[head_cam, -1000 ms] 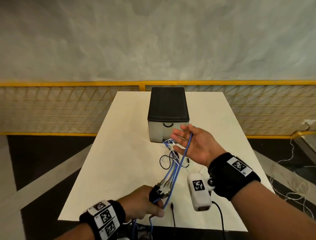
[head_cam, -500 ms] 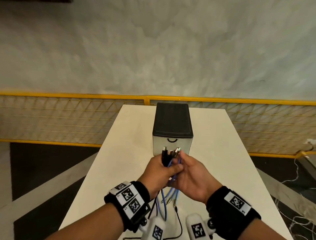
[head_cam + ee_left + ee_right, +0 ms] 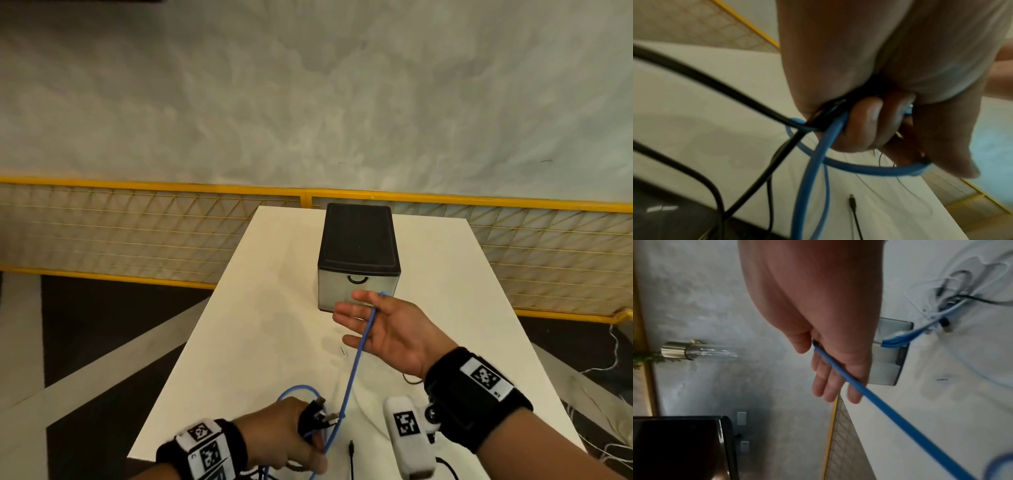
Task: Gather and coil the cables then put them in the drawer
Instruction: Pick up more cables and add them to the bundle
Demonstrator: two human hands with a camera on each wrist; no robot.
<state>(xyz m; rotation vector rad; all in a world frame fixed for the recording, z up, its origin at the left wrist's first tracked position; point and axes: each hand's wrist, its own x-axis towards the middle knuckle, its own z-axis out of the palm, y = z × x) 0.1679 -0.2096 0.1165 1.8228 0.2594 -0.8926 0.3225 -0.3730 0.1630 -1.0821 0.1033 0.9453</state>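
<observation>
My left hand [image 3: 291, 438] is low at the table's near edge. It grips a bundle of cable ends, black plugs and loops of the blue cable [image 3: 354, 363]. In the left wrist view its fingers [image 3: 869, 126] curl round the blue cable [image 3: 812, 170] and black leads. From there the blue cable runs up and over my right hand [image 3: 387, 329], which is held palm up with straight fingers. The cable [image 3: 879, 404] lies across that hand [image 3: 828, 337]. Just beyond stands the black-topped drawer box [image 3: 358, 246], its drawer closed.
A loose black lead with a plug [image 3: 351, 448] lies on the white table [image 3: 260, 342] near its front edge. White and black cables [image 3: 953, 288] lie tangled on the table beside the drawer box [image 3: 888, 369]. A yellow railing [image 3: 171, 186] runs behind the table.
Half a second ago both hands held the bundle together in front of the drawer box. The left hand has since drawn back toward me with it, and the right hand has opened under the blue cable.
</observation>
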